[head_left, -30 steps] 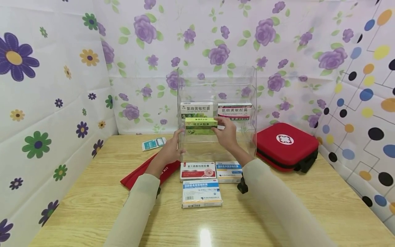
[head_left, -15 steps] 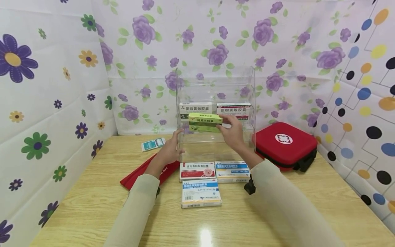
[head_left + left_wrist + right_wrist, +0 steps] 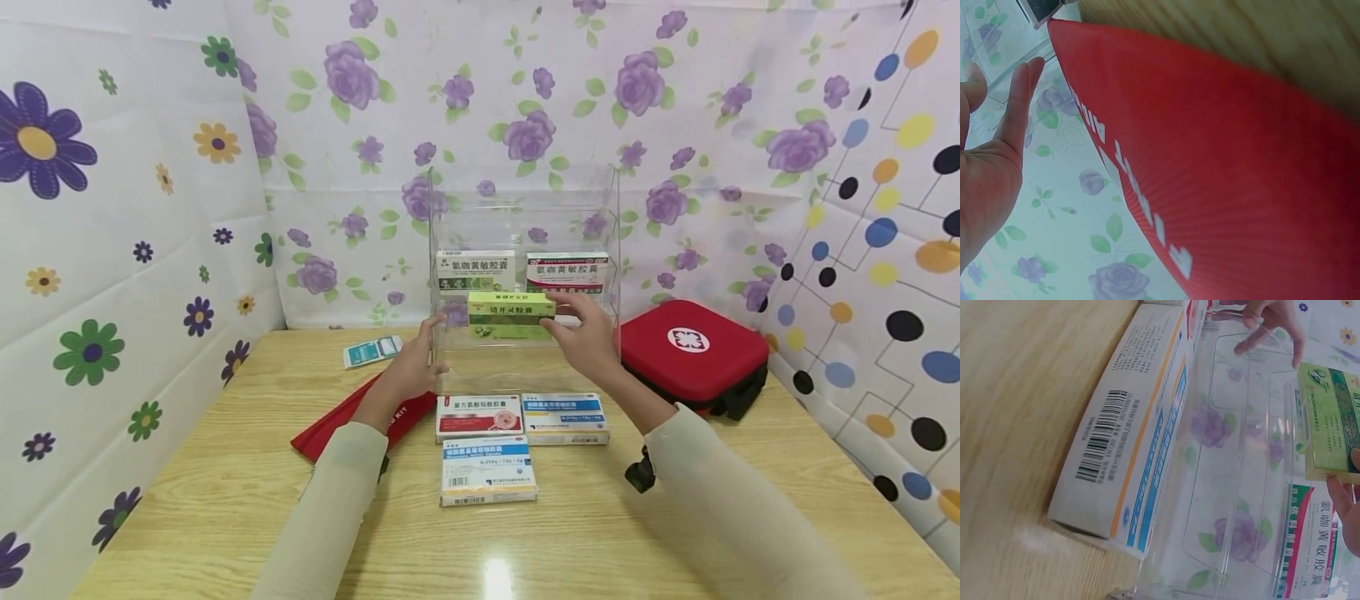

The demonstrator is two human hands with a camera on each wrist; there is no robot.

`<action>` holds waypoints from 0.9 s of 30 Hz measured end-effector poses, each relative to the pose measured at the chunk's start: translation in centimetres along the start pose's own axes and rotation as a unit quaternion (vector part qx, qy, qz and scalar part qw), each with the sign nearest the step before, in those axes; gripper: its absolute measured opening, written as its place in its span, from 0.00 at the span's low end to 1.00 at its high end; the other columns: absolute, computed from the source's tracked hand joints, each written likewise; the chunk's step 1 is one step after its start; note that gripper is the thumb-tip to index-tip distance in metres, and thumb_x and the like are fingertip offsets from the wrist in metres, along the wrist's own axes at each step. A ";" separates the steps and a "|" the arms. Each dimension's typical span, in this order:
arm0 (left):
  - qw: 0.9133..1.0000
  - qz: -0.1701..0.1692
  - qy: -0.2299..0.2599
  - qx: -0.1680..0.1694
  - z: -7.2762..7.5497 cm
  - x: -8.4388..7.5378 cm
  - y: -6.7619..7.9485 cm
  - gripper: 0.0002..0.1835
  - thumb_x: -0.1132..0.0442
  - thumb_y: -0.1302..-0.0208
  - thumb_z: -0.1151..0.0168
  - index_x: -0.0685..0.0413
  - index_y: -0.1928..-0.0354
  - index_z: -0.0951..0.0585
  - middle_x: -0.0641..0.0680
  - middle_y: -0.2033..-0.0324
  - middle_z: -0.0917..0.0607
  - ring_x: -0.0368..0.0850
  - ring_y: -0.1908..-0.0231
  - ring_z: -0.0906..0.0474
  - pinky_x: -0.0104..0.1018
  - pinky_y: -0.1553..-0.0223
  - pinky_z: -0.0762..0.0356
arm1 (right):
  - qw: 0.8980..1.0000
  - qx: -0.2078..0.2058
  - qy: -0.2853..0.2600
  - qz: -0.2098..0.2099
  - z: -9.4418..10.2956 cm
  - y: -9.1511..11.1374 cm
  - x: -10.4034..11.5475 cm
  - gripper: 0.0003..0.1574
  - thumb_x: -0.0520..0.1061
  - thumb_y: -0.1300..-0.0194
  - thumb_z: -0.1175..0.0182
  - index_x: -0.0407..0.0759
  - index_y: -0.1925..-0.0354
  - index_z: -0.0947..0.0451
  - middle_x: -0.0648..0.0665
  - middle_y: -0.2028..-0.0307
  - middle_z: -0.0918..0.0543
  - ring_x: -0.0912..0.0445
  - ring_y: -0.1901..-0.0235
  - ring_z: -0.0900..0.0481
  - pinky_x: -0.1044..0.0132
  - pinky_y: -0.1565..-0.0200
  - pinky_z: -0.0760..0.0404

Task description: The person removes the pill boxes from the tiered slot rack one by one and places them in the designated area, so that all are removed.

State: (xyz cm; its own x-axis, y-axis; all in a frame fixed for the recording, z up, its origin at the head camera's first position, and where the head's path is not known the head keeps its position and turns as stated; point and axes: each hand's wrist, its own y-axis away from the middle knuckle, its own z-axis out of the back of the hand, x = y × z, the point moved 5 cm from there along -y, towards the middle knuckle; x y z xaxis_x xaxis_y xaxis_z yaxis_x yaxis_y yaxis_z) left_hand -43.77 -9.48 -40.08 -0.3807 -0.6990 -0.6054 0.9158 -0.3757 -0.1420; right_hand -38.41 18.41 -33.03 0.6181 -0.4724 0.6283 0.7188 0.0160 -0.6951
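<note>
My right hand (image 3: 591, 340) pinches the right end of a green and yellow medicine box (image 3: 504, 320) between thumb and fingers. The box is level, in front of the middle tiers of a clear tiered display rack (image 3: 525, 371). In the right wrist view, the green box (image 3: 1329, 419) shows at the right edge. My left hand (image 3: 408, 369) is at the rack's left side, its fingers extended along the edge; the left wrist view shows these fingers long and apart. Two medicine boxes stand in the rack behind: a white and green one (image 3: 476, 265) and a white and red one (image 3: 567, 271).
Before the rack lie a red and white box (image 3: 478, 414) and two blue and white boxes, one right (image 3: 566, 417), one nearer (image 3: 487, 475). A red pouch (image 3: 337, 423) lies under my left forearm. A teal packet (image 3: 372, 352) is behind it; a red case (image 3: 690, 346) sits right.
My right hand has carried the green box rightward along the rack; it tilted and rose briefly, then came down level. My left hand stays at the rack's left side.
</note>
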 end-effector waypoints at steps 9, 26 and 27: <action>1.000 -0.008 -0.005 -0.004 -0.1 0.1 -0.2 0.48 0.65 0.32 0.36 0.37 0.23 0.57 0.72 0.38 0.27 0.65 0.40 0.27 0.58 0.43 0.27 | 0.999 0.019 -0.018 0.026 2.0 2.1 0.9 0.27 0.33 0.42 0.29 0.40 0.44 0.19 0.40 0.52 0.18 0.47 0.54 0.17 0.68 0.59 0.16; 1.000 -0.013 0.005 -0.004 -0.2 0.2 -0.3 0.48 0.66 0.33 0.36 0.37 0.23 0.58 0.72 0.35 0.30 0.66 0.37 0.29 0.58 0.40 0.29 | 0.998 0.050 0.027 0.018 5.9 6.4 3.9 0.24 0.29 0.44 0.30 0.32 0.48 0.19 0.37 0.59 0.18 0.47 0.65 0.20 0.76 0.66 0.23; 1.000 -0.013 0.005 -0.004 -0.2 0.2 -0.3 0.48 0.66 0.33 0.36 0.37 0.23 0.58 0.72 0.35 0.30 0.66 0.37 0.29 0.58 0.40 0.29 | 0.998 0.053 0.028 0.013 6.1 6.7 3.4 0.23 0.30 0.43 0.30 0.34 0.47 0.19 0.40 0.60 0.18 0.50 0.66 0.21 0.75 0.68 0.24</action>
State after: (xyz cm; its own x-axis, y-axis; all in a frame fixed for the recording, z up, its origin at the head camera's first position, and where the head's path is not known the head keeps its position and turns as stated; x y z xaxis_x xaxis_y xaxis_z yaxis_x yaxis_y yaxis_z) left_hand -44.08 -9.37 -40.28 -0.4023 -0.6832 -0.6094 0.9069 -0.3882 -0.1635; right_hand -29.61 22.27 -33.43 0.6205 -0.5187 0.5882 0.7345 0.1214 -0.6677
